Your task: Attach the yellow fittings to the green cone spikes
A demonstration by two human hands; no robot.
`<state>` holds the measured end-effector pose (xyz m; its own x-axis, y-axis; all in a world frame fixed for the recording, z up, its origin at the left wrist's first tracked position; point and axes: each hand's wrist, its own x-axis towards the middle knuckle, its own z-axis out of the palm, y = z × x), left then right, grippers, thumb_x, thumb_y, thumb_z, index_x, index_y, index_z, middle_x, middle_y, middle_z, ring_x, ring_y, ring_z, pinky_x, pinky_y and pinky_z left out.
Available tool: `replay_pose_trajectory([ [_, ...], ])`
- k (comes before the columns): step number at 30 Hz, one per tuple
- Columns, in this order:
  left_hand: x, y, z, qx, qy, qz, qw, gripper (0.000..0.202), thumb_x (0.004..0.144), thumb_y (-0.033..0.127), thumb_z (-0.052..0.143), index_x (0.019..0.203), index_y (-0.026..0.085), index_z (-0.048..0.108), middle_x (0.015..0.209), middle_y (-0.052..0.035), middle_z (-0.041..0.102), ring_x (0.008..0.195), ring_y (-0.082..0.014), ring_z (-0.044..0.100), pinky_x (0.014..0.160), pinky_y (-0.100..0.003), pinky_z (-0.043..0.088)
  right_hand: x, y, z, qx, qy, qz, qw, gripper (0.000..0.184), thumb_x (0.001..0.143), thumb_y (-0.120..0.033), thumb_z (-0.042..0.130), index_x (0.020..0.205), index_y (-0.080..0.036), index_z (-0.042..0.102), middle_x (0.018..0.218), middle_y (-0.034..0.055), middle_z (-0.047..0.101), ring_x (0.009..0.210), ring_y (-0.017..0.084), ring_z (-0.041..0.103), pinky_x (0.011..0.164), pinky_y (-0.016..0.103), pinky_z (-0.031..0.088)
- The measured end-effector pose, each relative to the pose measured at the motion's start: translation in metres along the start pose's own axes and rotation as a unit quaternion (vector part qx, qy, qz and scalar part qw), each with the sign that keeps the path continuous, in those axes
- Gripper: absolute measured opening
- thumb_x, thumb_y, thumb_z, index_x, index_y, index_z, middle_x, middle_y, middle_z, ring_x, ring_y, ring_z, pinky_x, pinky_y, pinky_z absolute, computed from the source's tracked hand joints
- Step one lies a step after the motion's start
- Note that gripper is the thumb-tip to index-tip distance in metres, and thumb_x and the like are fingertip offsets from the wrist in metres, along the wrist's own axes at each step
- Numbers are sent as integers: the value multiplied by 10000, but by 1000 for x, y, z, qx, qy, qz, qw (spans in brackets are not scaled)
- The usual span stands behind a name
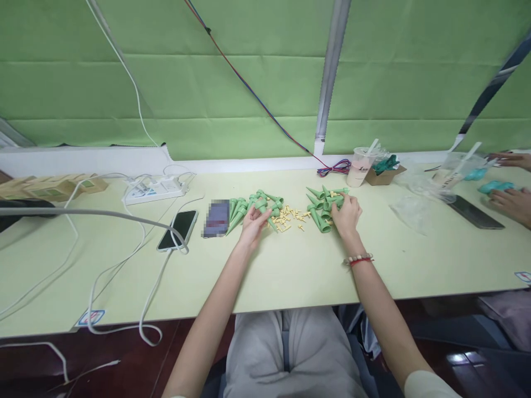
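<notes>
Way off to the left of the little yellow pieces, got a row of wooden blocks, then a white power strip closer in, with white cables looping all over. Nearer to the yellow pieces on that same side, a phone plugged into a cable, then a second phone with a blurred-out screen. Right up against the yellow pieces on the left, a left bunch of green cones, plus the left hand at the near edge, thumb and fingers closed around one cone, tip angled down. Just right of the yellow pieces, a right heap of green cones, with the right hand reaching in, fingers bent onto the cones. Honestly can't tell a real grip from a light touch there. Beaded bracelet on that wrist. Behind and right of the yellow pieces, a coil of red-and-blue wire, a drink cup with a straw, and a cardboard box holding dark green stuff. Way out right of them, a crumpled clear bag, another cup, a dark phone, and a co-worker's hand at a teal piece.
</notes>
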<state>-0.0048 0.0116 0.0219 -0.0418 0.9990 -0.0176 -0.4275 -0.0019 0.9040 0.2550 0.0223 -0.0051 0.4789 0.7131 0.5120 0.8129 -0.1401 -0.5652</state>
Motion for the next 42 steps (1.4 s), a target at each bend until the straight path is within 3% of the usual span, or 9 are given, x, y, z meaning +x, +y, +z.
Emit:
replay_pose_trajectory([
  [3, -3, -3, -1, 66, -30, 23, 997, 586, 587, 273, 819, 1139, 250, 623, 910, -12, 648, 647, -59, 538, 497, -146, 363, -12, -18, 7, 47, -62, -126, 989, 339, 829, -211, 446, 1128, -174, 599, 1121, 138, 609, 1117, 280, 502, 967, 461, 335],
  [6, -6, -3, 1, 84, -28, 24, 996, 559, 623, 332, 798, 1148, 254, 620, 884, -8, 619, 582, -44, 485, 466, -149, 347, -30, -39, 17, 72, -193, -271, 940, 302, 876, -209, 434, 1099, -202, 637, 1115, 107, 652, 1110, 242, 538, 1025, 443, 285],
  [8, -8, -1, 4, 68, -13, 11, 998, 566, 650, 344, 781, 1176, 242, 599, 831, -4, 591, 528, -36, 446, 438, -160, 328, -41, -48, 22, 66, -239, -302, 920, 321, 906, -262, 441, 1166, -190, 616, 1198, 123, 627, 1157, 243, 525, 1058, 458, 247],
  [15, -9, 3, 12, 7, 6, -35, 999, 534, 705, 354, 743, 1176, 217, 534, 641, 53, 437, 419, -22, 350, 352, -166, 156, -62, -61, 25, 44, -274, -312, 909, 512, 892, -486, 494, 1301, -180, 531, 1344, 166, 525, 1297, 285, 421, 1111, 533, 152],
  [19, -9, 6, 12, -16, -36, -65, 997, 444, 745, 475, 675, 1085, 209, 571, 669, 31, 477, 392, -15, 320, 327, -165, 78, -64, -67, 28, 55, -264, -332, 904, 346, 881, -403, 548, 1156, -211, 634, 1216, 122, 613, 1213, 262, 497, 1115, 525, 144],
  [23, -8, 5, 10, -59, -59, -72, 994, 416, 838, 489, 549, 1153, 218, 576, 667, 3, 508, 436, -57, 378, 343, -180, 197, -61, -68, 28, 79, -264, -311, 909, 222, 880, -334, 572, 1033, -217, 681, 1104, 95, 663, 1088, 242, 569, 1071, 490, 212],
  [30, -3, 1, 10, -66, -32, -53, 996, 371, 865, 355, 564, 1215, 232, 557, 754, -20, 590, 581, -96, 530, 516, -208, 410, -58, -69, 20, 76, -247, -279, 925, 249, 926, -338, 503, 1018, -194, 685, 1067, 99, 683, 1048, 252, 566, 933, 404, 316],
  [36, -3, 7, 8, -101, -17, -74, 992, 299, 864, 213, 568, 1163, 204, 565, 877, -39, 656, 712, -110, 621, 659, -225, 489, -50, -63, 11, 51, -240, -234, 941, 304, 950, -338, 450, 911, -198, 717, 932, 78, 707, 930, 230, 592, 799, 343, 358],
  [42, -4, 10, 8, -140, -14, -81, 987, 178, 824, 154, 615, 998, 177, 583, 899, -41, 673, 776, -122, 655, 707, -238, 524, -44, -56, 6, 80, -272, -225, 932, 195, 808, -397, 666, 855, -217, 725, 861, 31, 727, 815, 190, 610, 666, 282, 366],
])
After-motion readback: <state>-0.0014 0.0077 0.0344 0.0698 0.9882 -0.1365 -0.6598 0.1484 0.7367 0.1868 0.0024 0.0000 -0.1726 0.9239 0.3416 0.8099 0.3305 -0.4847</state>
